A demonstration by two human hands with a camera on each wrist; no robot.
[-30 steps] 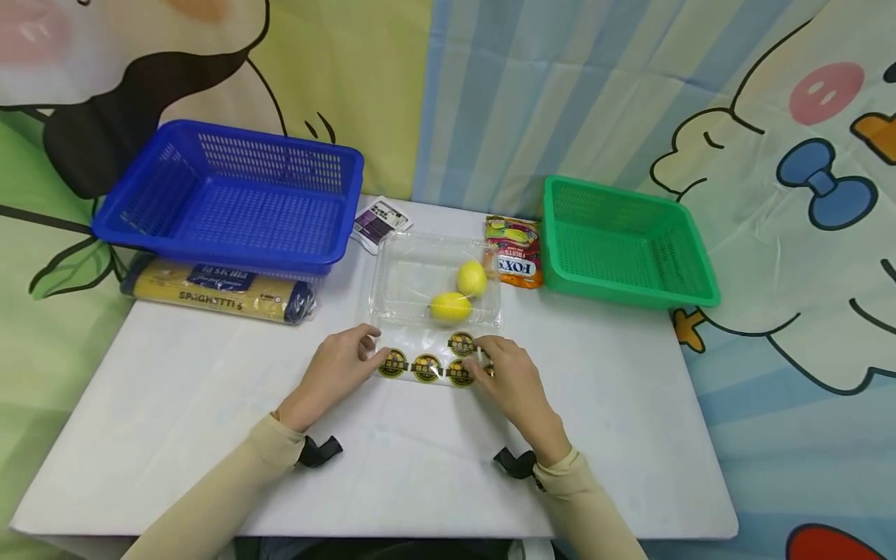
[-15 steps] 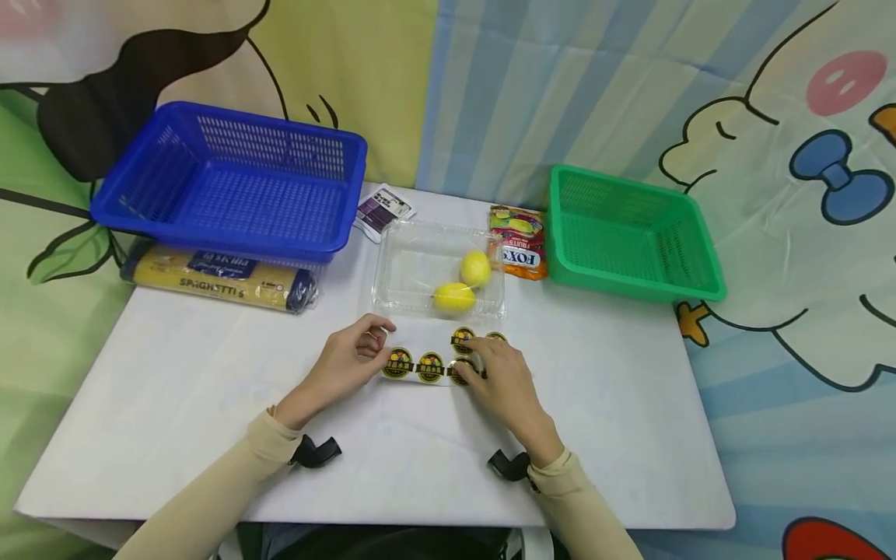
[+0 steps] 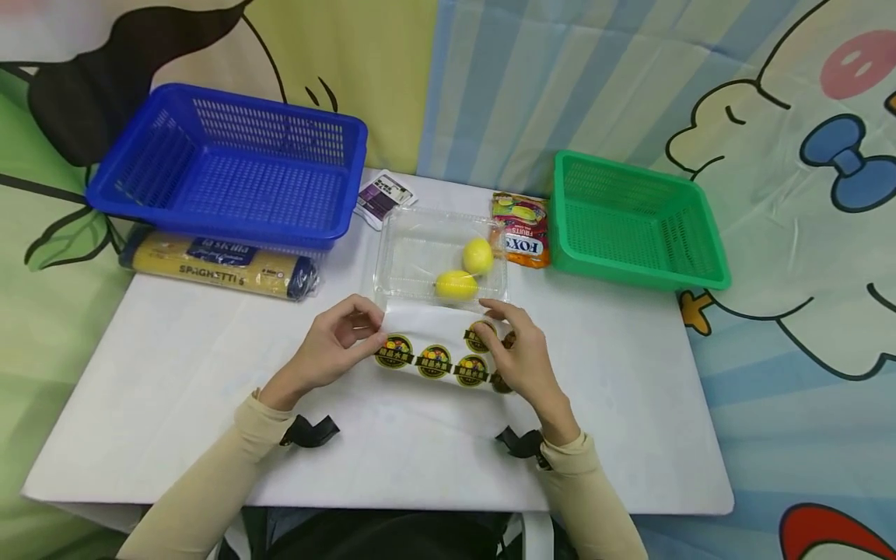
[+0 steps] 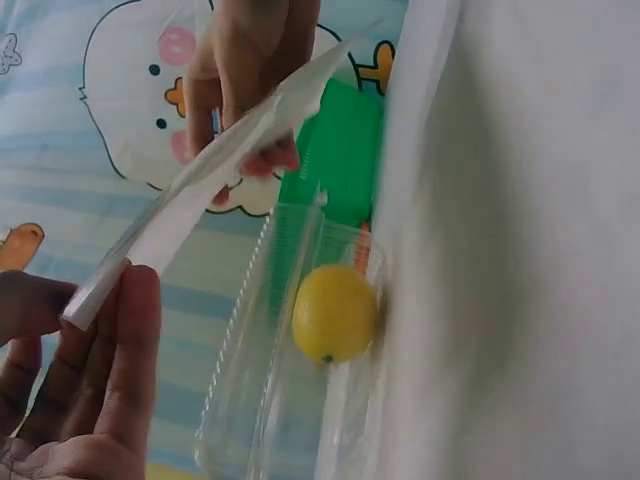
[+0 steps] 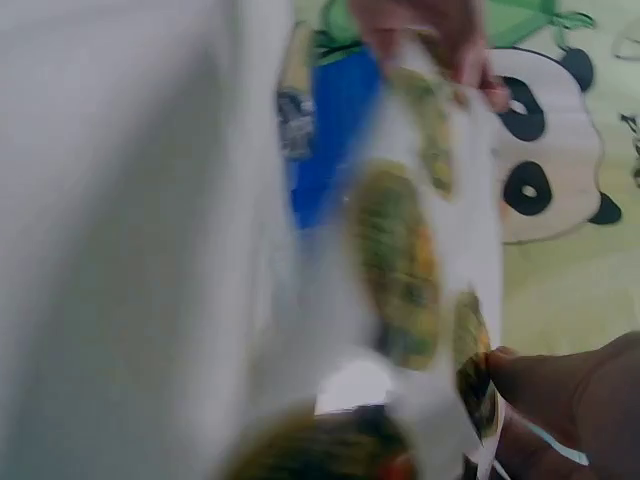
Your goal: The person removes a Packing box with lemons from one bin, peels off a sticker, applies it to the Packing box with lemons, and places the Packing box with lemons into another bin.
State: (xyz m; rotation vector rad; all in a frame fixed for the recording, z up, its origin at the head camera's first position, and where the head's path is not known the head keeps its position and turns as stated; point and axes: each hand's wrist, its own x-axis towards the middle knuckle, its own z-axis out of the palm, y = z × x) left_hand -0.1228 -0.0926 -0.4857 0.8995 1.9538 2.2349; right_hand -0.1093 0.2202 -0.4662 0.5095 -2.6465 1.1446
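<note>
Both hands hold a white sheet of round black-and-gold stickers (image 3: 434, 362), raised over the table in front of a clear plastic box. My left hand (image 3: 334, 348) pinches its left edge between thumb and fingers, as the left wrist view also shows. At the other end, my right hand (image 3: 523, 354) grips the sheet with the thumb on its printed face; the stickers there are partly covered. Two lemons (image 3: 456, 285) lie inside the clear box (image 3: 406, 253), just beyond the sheet. The right wrist view shows the stickers blurred.
At the back left, a blue basket (image 3: 238, 183) stands behind and over a spaghetti pack (image 3: 217, 264). A purple-and-white sachet (image 3: 383, 198) lies beside it. On the right are a Fox's candy bag (image 3: 520, 229) and a green basket (image 3: 637, 225).
The sticker sheet has come up off the table and tilted toward me. My right hand has moved rightward to its right edge, and the left hand now grips its left edge.
</note>
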